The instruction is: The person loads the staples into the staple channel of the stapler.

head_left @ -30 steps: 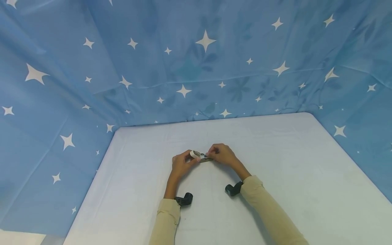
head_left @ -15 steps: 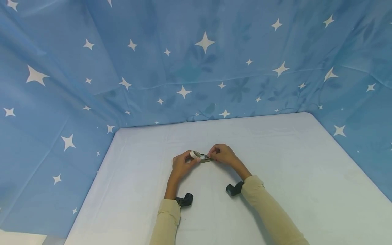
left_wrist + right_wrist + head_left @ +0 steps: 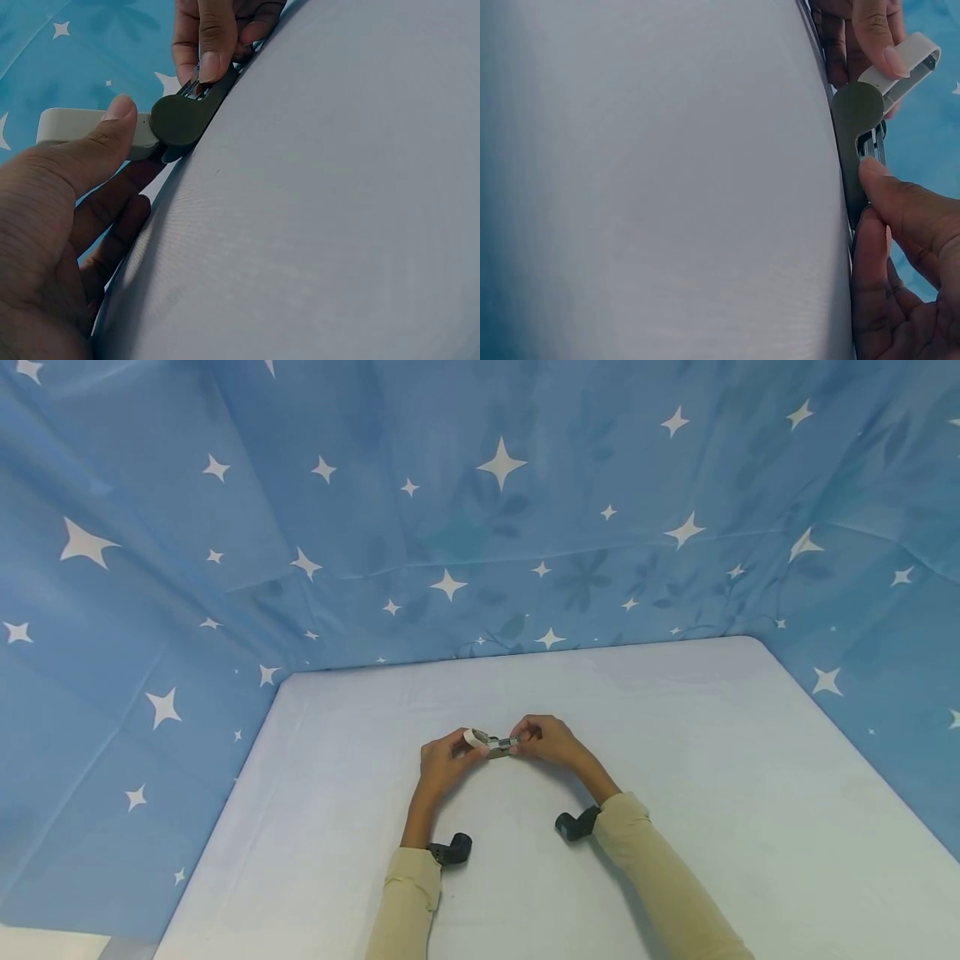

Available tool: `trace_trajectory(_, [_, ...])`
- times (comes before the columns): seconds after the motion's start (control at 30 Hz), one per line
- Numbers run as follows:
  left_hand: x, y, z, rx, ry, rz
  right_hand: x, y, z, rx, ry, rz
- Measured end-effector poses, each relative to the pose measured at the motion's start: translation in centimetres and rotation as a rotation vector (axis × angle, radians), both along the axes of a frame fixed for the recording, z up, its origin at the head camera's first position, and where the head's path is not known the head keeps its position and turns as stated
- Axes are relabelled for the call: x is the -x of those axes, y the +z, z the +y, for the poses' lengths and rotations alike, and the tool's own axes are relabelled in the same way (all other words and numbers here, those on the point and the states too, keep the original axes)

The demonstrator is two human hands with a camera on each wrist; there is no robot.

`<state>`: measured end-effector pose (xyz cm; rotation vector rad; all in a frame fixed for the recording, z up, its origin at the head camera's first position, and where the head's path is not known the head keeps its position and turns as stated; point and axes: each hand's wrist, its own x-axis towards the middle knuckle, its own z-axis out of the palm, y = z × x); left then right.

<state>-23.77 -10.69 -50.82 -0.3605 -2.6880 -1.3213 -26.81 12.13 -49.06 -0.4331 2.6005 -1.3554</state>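
Observation:
A small stapler-like device has a dark green body (image 3: 178, 120), a white cover (image 3: 913, 54) swung up and back, and a metal rail (image 3: 504, 744) between them. My left hand (image 3: 442, 766) grips the hinge end, thumb on the white cover (image 3: 71, 126). At the other end, my right hand (image 3: 552, 743) pinches the device between thumb and fingers. In the right wrist view that thumb lies by the metal rail (image 3: 873, 144), with fingers below at the green body's end (image 3: 851, 199). The fingertips hide part of the rail.
A white-covered table (image 3: 517, 860) lies under both hands. Behind and beside it hangs a blue curtain (image 3: 360, 510) with white stars. Black wrist cameras (image 3: 452, 849) sit at the cuffs of beige sleeves (image 3: 663, 877).
My right fingers have shifted slightly right and down along the device, uncovering more of the metal rail. My left hand has stayed nearly still with its hold kept.

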Motion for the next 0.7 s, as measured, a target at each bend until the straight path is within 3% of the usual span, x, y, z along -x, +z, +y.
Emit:
trace_trajectory(0.17, [0.0, -0.1, 0.2, -0.006, 0.007, 0.009, 0.0, -0.3, 0.1, 0.014, -0.001, 0.004])
trace_trajectory(0.47, [-0.4, -0.2, 0.8, -0.003, 0.028, 0.114, -0.3, -0.3, 0.0, -0.008, -0.03, 0.014])
trace_trajectory(0.7, [-0.9, 0.7, 2.0, 0.095, 0.079, 0.07, -0.4, 0.0, -0.1, 0.014, -0.018, 0.033])
